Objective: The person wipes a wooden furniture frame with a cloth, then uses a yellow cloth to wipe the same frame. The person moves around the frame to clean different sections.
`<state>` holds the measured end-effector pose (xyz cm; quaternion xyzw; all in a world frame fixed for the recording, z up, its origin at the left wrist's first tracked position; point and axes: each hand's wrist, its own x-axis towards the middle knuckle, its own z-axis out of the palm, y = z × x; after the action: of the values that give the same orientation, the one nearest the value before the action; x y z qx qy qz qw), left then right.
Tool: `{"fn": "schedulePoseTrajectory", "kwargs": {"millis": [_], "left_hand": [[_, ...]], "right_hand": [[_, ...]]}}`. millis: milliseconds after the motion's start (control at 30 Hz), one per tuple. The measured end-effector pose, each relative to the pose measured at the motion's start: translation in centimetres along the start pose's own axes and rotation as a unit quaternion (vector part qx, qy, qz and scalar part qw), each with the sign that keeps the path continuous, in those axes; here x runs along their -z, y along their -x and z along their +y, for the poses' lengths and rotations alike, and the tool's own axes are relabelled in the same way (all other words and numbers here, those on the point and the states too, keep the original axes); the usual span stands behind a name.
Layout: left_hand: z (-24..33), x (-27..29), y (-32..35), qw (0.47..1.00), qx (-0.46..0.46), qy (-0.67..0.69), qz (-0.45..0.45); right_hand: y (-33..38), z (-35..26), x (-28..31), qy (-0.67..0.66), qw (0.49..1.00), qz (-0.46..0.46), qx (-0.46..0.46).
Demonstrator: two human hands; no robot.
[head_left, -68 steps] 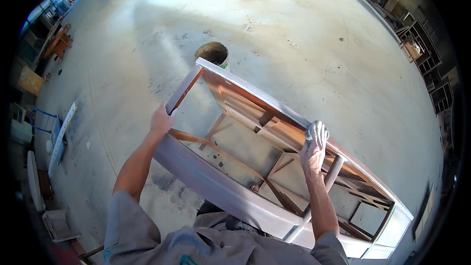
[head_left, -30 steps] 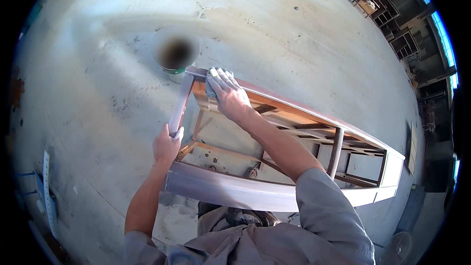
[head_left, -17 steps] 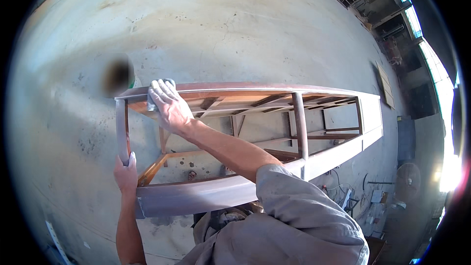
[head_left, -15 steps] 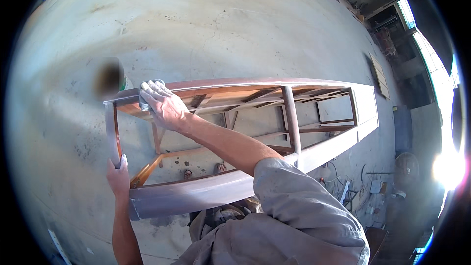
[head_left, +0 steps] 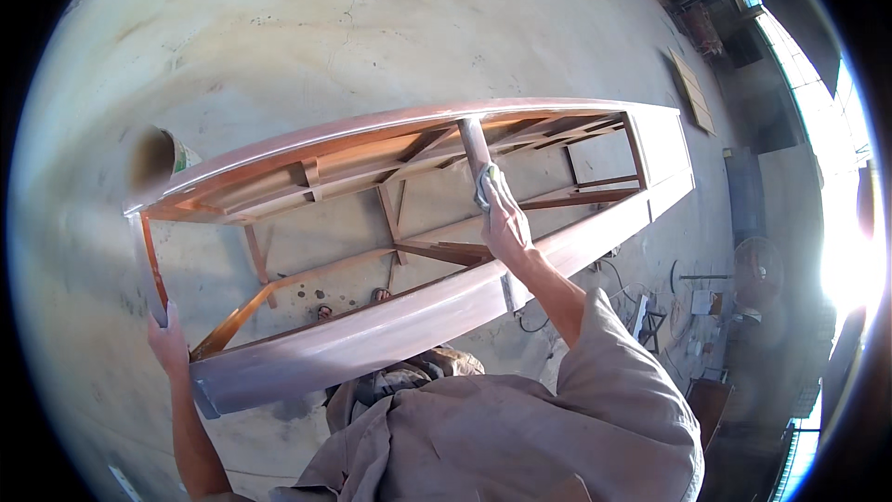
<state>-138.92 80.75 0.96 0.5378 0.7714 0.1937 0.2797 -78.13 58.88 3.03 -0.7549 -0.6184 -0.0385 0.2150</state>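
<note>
A long wooden furniture frame (head_left: 353, 335) stands before me, its outer faces pale and dusty, its inner faces orange-brown. My right hand (head_left: 507, 223) presses a folded grey pad (head_left: 482, 186) against the crossbar (head_left: 474, 142) in the middle of the frame. Whether the pad is cloth or sandpaper I cannot tell. Pale dust coats the fingers of that hand. At the near left corner, my left hand (head_left: 169, 342) is closed around the frame's short end rail (head_left: 155, 270), with the thumb on top and the other fingers mostly hidden.
Thin struts (head_left: 387, 212) cross the inside of the frame. A bucket-like container (head_left: 181, 153), partly blurred, is beyond the far left corner. On the right are a standing fan (head_left: 759, 265), loose cables and a flat slatted panel (head_left: 692, 93) on the concrete floor (head_left: 325, 46).
My right hand has moved with the pad from the far rail's left end rightward and nearer, onto the middle crossbar. My left hand still holds the end rail. The whole view has shifted.
</note>
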Motion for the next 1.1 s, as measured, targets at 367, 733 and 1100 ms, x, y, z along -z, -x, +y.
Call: {"fn": "schedulePoseTrajectory", "kwargs": {"millis": [367, 733, 1100], "left_hand": [[0.4, -5.6, 3.5, 0.993, -0.11, 0.028, 0.033], [-1.2, -6.4, 3.9, 0.989, -0.131, 0.057, 0.025], [-3.0, 1.0, 4.1, 0.995, -0.045, 0.08, -0.025]], "right_hand": [[7.9, 5.3, 5.4, -0.082, 0.995, -0.061, -0.021], [19.2, -0.9, 8.0, -0.028, 0.994, 0.041, -0.099], [18.2, -12.1, 4.8, 0.02, 0.981, 0.117, -0.151]]}}
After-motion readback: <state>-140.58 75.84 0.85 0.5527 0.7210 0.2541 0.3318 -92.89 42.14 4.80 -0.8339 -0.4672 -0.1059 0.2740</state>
